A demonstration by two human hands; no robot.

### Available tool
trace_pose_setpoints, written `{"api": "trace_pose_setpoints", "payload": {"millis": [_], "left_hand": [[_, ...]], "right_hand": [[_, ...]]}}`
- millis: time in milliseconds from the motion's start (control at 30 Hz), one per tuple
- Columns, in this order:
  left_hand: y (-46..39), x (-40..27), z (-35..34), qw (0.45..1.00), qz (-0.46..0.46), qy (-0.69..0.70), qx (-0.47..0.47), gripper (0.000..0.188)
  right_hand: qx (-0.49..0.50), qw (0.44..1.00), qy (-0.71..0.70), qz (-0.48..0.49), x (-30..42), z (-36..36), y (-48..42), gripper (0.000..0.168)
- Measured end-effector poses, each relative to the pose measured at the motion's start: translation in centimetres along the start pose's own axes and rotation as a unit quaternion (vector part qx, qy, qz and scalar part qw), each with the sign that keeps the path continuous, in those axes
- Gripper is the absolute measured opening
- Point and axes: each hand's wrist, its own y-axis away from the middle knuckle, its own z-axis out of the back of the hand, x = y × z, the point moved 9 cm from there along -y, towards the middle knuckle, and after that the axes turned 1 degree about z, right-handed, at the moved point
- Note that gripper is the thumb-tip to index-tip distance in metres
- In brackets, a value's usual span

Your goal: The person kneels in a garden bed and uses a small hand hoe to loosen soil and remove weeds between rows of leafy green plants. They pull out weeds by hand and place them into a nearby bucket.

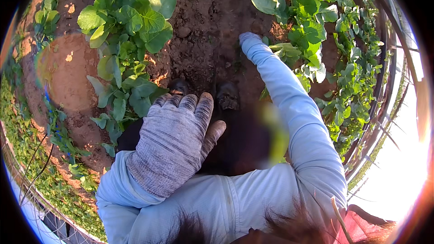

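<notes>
My left hand (173,139), in a grey knit glove with darker fingertips, lies back-up before my body, fingers together and thumb a little apart. Its palm is hidden, so whether it holds anything cannot be told. Stretched forward and to the right, my right hand (250,37) shows only a small gloved part past the light blue sleeve. Its fingers are hidden, near the leaves of a leafy green plant (308,34) on the right. A second leafy plant (135,23) grows ahead of my left hand.
Brown soil (203,17) runs between the plant rows, with my dark shoes (228,95) on it. More low plants (356,84) line the right side, beside curved pipes (395,27). Wires and netting (37,196) stand at the lower left. Bright sun glares at the lower right.
</notes>
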Motion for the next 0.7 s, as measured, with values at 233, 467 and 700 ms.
{"api": "trace_pose_setpoints", "payload": {"millis": [233,467,700], "left_hand": [[0.2,0.3,-0.1,1.000,0.010,0.008,0.007,0.041],[0.0,0.2,-0.3,1.000,0.002,0.004,0.012,0.042],[0.0,0.2,-0.4,1.000,0.008,0.002,0.024,0.043]], "right_hand": [[-0.014,1.000,-0.018,0.001,-0.4,0.9,-0.6,0.028],[-0.003,1.000,0.022,0.021,-0.7,0.9,-1.0,0.025],[-0.042,0.981,-0.149,0.120,1.8,5.1,0.4,0.033]]}}
